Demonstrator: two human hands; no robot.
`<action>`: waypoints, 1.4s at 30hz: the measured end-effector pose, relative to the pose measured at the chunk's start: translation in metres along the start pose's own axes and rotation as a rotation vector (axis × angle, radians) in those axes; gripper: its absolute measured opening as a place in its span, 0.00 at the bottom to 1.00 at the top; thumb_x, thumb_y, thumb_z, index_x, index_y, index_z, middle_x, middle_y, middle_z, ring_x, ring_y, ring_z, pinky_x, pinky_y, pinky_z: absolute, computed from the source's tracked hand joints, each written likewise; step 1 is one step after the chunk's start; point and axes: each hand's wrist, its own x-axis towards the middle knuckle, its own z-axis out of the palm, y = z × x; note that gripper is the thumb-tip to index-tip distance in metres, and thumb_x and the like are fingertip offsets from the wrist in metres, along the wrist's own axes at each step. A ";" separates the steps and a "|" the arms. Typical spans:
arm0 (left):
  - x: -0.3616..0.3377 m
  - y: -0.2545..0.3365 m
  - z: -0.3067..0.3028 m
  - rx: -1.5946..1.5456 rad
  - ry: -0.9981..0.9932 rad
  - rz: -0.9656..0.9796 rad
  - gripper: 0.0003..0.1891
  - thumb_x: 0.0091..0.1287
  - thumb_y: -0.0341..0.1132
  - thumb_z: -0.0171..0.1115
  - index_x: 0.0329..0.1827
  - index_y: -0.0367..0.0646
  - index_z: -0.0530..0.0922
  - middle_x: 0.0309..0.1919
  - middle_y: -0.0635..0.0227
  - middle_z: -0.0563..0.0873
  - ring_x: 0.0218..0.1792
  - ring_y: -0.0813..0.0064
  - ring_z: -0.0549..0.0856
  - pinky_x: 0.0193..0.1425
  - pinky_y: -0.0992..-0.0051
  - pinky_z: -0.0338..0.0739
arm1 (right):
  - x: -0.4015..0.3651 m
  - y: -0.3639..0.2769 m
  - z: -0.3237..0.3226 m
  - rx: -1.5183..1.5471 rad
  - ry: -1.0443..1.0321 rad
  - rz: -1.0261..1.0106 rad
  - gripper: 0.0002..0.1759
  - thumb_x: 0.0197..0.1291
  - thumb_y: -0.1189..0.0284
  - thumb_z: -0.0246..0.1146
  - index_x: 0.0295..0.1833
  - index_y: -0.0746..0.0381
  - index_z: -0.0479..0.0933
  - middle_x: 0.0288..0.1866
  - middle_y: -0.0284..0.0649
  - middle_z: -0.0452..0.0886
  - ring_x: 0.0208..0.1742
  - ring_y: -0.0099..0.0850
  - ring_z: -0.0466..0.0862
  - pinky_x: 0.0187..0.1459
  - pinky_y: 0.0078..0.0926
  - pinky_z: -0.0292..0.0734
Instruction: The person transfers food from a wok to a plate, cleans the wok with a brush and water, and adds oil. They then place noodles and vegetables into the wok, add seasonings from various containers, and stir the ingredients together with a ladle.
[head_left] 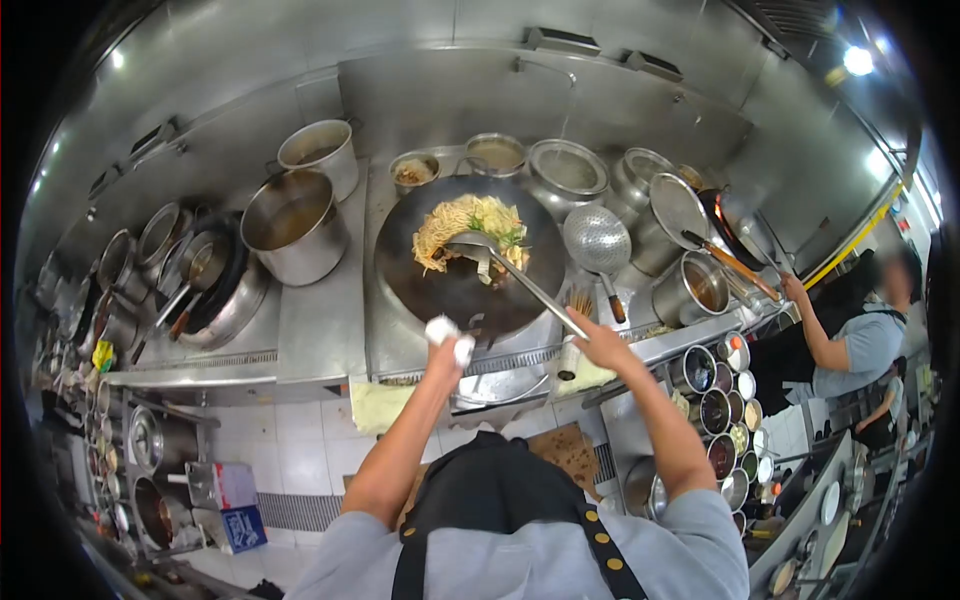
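Note:
A large dark wok (398, 262) sits on the steel range in front of me, with noodles (447, 222) and green vegetable strips heaped in its far half. My left hand (442, 362) is closed around a white cloth (446, 334) at the wok's near left rim; the cloth hides whatever part of the rim it covers. Wrapped round the handle of a long steel ladle (538, 292), my right hand (600, 346) is at the near right side. The ladle's bowl lies against the noodles, with a little food by its edge.
A perforated skimmer (597, 240) rests right of the wok. Tall stockpots (296, 235) stand to the left, and lidded pots (568, 165) line the back. Seasoning tins (714, 410) fill the right side. A co-worker (860, 335) works at another wok at far right.

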 end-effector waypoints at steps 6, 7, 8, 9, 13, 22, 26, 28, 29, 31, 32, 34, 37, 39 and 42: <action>-0.016 0.025 0.024 0.024 0.095 0.010 0.15 0.61 0.17 0.47 0.48 0.43 0.72 0.37 0.65 0.78 0.33 0.68 0.84 0.31 0.69 0.83 | -0.034 -0.027 -0.019 0.320 0.056 0.031 0.36 0.65 0.64 0.62 0.77 0.43 0.58 0.50 0.59 0.82 0.52 0.59 0.81 0.54 0.48 0.76; 0.014 0.021 0.021 -0.023 0.063 0.021 0.12 0.62 0.19 0.49 0.45 0.44 0.71 0.34 0.66 0.78 0.30 0.68 0.83 0.28 0.69 0.81 | -0.036 -0.028 -0.019 0.378 0.023 0.054 0.35 0.65 0.63 0.62 0.77 0.43 0.59 0.57 0.57 0.80 0.58 0.58 0.79 0.58 0.44 0.75; 0.039 0.017 0.017 -0.027 0.057 -0.009 0.10 0.63 0.21 0.51 0.43 0.46 0.71 0.32 0.68 0.78 0.28 0.69 0.82 0.25 0.69 0.78 | -0.040 -0.035 -0.027 0.416 -0.006 0.045 0.35 0.67 0.64 0.62 0.77 0.44 0.59 0.63 0.54 0.78 0.64 0.55 0.76 0.62 0.42 0.72; 0.041 0.027 0.025 0.031 0.023 -0.071 0.11 0.63 0.21 0.51 0.44 0.48 0.71 0.31 0.69 0.77 0.26 0.70 0.82 0.23 0.71 0.77 | -0.041 -0.027 -0.020 0.380 0.075 -0.061 0.35 0.67 0.65 0.61 0.77 0.45 0.59 0.56 0.52 0.82 0.56 0.51 0.81 0.55 0.41 0.75; 0.058 0.033 0.027 0.052 0.140 -0.229 0.09 0.73 0.47 0.56 0.45 0.55 0.78 0.34 0.74 0.85 0.30 0.71 0.81 0.34 0.65 0.75 | -0.065 -0.055 -0.078 0.734 -0.291 0.318 0.35 0.69 0.67 0.60 0.79 0.46 0.58 0.21 0.27 0.63 0.18 0.19 0.61 0.19 0.23 0.61; -0.090 0.081 -0.091 -0.091 0.196 -0.132 0.17 0.73 0.53 0.53 0.55 0.54 0.76 0.44 0.70 0.85 0.40 0.66 0.84 0.35 0.66 0.79 | -0.032 -0.027 -0.041 0.627 -0.258 0.210 0.34 0.69 0.65 0.60 0.78 0.46 0.57 0.19 0.31 0.67 0.16 0.20 0.69 0.16 0.24 0.65; -0.155 0.093 -0.128 -0.092 0.226 -0.027 0.21 0.73 0.55 0.51 0.59 0.52 0.75 0.43 0.69 0.85 0.37 0.68 0.84 0.31 0.68 0.78 | -0.023 -0.041 0.008 0.801 -0.018 0.361 0.36 0.68 0.67 0.58 0.79 0.52 0.54 0.41 0.51 0.84 0.18 0.29 0.74 0.17 0.28 0.70; -0.180 0.090 -0.143 -0.073 0.360 0.029 0.22 0.74 0.55 0.50 0.60 0.52 0.74 0.44 0.67 0.84 0.38 0.66 0.84 0.30 0.67 0.78 | -0.009 -0.037 0.068 0.636 0.166 0.288 0.39 0.68 0.68 0.58 0.80 0.54 0.50 0.37 0.48 0.83 0.18 0.29 0.74 0.17 0.28 0.70; -0.189 0.086 -0.146 -0.081 0.372 0.037 0.22 0.74 0.55 0.50 0.60 0.52 0.74 0.44 0.67 0.84 0.38 0.66 0.84 0.30 0.67 0.78 | 0.001 -0.047 0.079 0.541 0.226 0.281 0.40 0.68 0.68 0.59 0.80 0.56 0.47 0.35 0.45 0.82 0.17 0.28 0.73 0.16 0.28 0.70; -0.200 0.084 -0.149 -0.140 0.467 0.011 0.23 0.74 0.56 0.49 0.61 0.50 0.72 0.45 0.64 0.84 0.38 0.63 0.84 0.30 0.66 0.78 | 0.013 -0.049 0.048 0.874 0.049 0.351 0.39 0.68 0.69 0.59 0.80 0.55 0.48 0.31 0.41 0.78 0.17 0.25 0.72 0.15 0.26 0.69; -0.203 0.084 -0.148 -0.138 0.471 0.025 0.23 0.74 0.56 0.49 0.61 0.50 0.72 0.45 0.64 0.84 0.38 0.63 0.84 0.30 0.66 0.78 | 0.022 -0.055 0.026 1.199 -0.131 0.423 0.39 0.68 0.70 0.59 0.80 0.54 0.49 0.26 0.36 0.74 0.17 0.23 0.70 0.14 0.25 0.67; -0.209 0.082 -0.144 -0.050 0.386 0.014 0.24 0.75 0.56 0.49 0.61 0.48 0.71 0.44 0.62 0.84 0.38 0.61 0.85 0.30 0.65 0.78 | 0.039 -0.048 0.021 1.407 -0.081 0.405 0.37 0.68 0.72 0.58 0.79 0.54 0.51 0.22 0.31 0.68 0.15 0.19 0.67 0.12 0.21 0.64; -0.210 0.077 -0.146 0.035 0.375 0.013 0.24 0.75 0.55 0.48 0.61 0.46 0.71 0.44 0.61 0.84 0.37 0.61 0.85 0.30 0.65 0.78 | 0.074 -0.046 0.020 1.343 -0.045 0.353 0.38 0.67 0.72 0.58 0.79 0.55 0.50 0.24 0.32 0.69 0.16 0.20 0.68 0.12 0.23 0.64; -0.209 0.073 -0.150 0.075 0.359 0.013 0.23 0.76 0.53 0.47 0.62 0.45 0.70 0.44 0.60 0.84 0.38 0.61 0.86 0.30 0.65 0.79 | 0.096 -0.058 0.013 0.955 -0.002 0.385 0.39 0.66 0.71 0.59 0.79 0.55 0.50 0.24 0.33 0.70 0.15 0.22 0.68 0.13 0.25 0.66; -0.212 0.074 -0.139 0.046 0.390 0.017 0.23 0.76 0.53 0.47 0.63 0.45 0.70 0.45 0.60 0.84 0.38 0.61 0.86 0.30 0.65 0.79 | 0.123 -0.050 0.021 1.040 -0.088 0.351 0.40 0.66 0.70 0.59 0.80 0.55 0.49 0.22 0.34 0.70 0.14 0.25 0.68 0.14 0.27 0.66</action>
